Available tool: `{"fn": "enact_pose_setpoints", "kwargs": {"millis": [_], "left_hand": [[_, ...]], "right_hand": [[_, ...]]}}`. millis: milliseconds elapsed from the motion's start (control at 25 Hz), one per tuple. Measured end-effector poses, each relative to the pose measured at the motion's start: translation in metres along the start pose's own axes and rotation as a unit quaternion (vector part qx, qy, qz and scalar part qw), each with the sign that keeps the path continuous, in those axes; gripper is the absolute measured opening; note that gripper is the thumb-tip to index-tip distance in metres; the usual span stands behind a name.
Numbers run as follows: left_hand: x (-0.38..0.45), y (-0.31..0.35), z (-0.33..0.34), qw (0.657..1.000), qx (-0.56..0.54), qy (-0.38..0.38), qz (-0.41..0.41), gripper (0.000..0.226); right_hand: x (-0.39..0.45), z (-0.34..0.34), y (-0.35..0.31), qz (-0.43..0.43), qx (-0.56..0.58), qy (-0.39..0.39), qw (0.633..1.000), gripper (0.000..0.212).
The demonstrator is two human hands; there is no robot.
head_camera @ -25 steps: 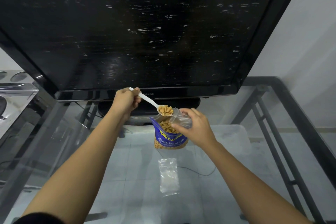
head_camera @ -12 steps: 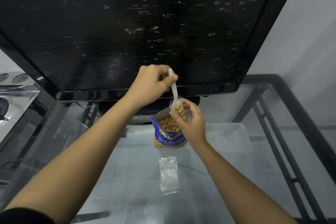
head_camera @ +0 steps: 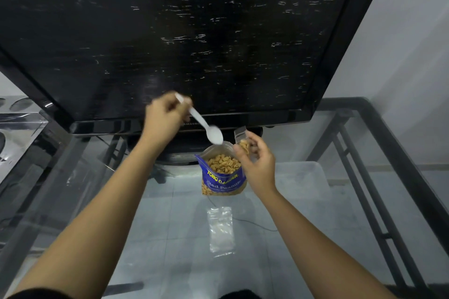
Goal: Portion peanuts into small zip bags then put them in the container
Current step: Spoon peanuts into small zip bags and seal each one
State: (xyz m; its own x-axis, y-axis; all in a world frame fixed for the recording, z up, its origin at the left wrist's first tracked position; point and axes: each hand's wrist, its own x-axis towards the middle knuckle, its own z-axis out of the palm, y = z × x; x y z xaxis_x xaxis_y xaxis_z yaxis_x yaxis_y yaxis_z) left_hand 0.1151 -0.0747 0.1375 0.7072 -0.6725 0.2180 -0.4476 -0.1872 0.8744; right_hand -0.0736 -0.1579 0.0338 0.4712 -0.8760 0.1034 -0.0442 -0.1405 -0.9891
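- Glass-topped table [head_camera: 170, 238] under big black TV screen [head_camera: 182, 31]; translucent lidded plastic container [head_camera: 303, 177] lies below the glass at 3 o'clock of the peanut pack.
- Left hand [head_camera: 165, 116] fingers curled on white plastic spoon [head_camera: 206, 128], bowl empty, over blue foil peanut pack [head_camera: 222, 175], open-topped.
- Right hand [head_camera: 257, 160] pinches small clear zip bag [head_camera: 243, 143] holding a few peanuts, at 1 o'clock of pack.
- Spare empty clear zip bag [head_camera: 221, 228] flat at 6 o'clock.
- Bag likely light, floppy, slippery; hold by rim, keep mouth open.
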Motion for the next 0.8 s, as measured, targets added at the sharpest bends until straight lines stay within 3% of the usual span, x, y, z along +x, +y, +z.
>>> {"fn": "enact_pose_setpoints", "kwargs": {"millis": [80, 160, 240, 320, 400, 560, 800], "left_hand": [[-0.02, -0.025, 0.019, 0.984, 0.082, -0.154, 0.022, 0.012], [-0.034, -0.037, 0.036, 0.966, 0.125, -0.221, 0.04, 0.013], [-0.038, -0.045, 0.047, 0.973, 0.112, -0.201, -0.015, 0.015], [-0.036, -0.051, 0.053, 0.978, 0.04, -0.131, -0.156, 0.014], [-0.038, -0.053, 0.058, 0.961, -0.04, -0.078, -0.264, 0.014], [-0.041, -0.056, 0.06, 0.948, -0.102, -0.083, -0.289, 0.015], [-0.037, -0.068, 0.048, 0.925, -0.17, -0.027, -0.34, 0.017]], "right_hand": [[-0.005, -0.007, 0.011, 0.038, 0.001, -0.024, 0.999, 0.04], [-0.008, -0.009, 0.019, 0.073, 0.015, -0.034, 0.997, 0.039], [-0.008, -0.009, 0.02, 0.092, 0.037, -0.025, 0.995, 0.038], [-0.007, -0.008, 0.018, 0.099, 0.05, -0.022, 0.994, 0.036], [-0.007, -0.008, 0.019, 0.106, 0.044, -0.029, 0.993, 0.038], [-0.007, -0.01, 0.021, 0.122, 0.044, -0.039, 0.991, 0.046], [-0.004, -0.014, 0.015, 0.109, 0.011, -0.056, 0.992, 0.054]]}}
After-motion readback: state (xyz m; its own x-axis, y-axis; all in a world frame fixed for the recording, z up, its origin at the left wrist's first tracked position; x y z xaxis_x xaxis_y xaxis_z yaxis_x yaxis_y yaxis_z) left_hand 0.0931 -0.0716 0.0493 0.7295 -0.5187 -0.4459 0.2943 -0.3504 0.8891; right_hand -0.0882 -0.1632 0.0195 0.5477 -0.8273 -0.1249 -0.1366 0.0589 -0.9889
